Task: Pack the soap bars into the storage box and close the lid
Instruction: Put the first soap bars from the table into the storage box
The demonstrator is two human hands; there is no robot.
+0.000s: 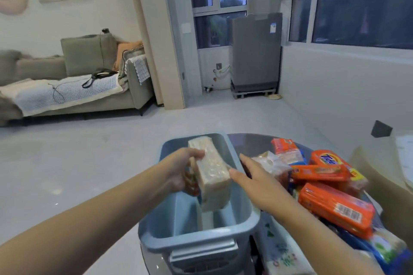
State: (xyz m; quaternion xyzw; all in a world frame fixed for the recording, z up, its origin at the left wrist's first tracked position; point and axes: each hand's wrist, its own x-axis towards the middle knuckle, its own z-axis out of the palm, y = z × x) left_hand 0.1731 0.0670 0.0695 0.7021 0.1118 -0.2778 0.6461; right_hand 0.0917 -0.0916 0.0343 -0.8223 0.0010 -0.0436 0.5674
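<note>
- Now the blue storage box (243,225) sits open at the table's near edge, lid off; its inside looks bare apart from what hangs over it
- Right beside it, a heap of orange-wrapped soap bars (335,205) lies on the table; a Tide bar (327,159) tops the pile
- Left hand (181,172) grasps a pale clear-wrapped soap block (212,176) above the box, tilted
- Right hand (257,178) is released, fingers straight, thumb tip at the block's edge

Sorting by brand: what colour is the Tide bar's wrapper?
Orange wrapper; head view shows it.
</note>
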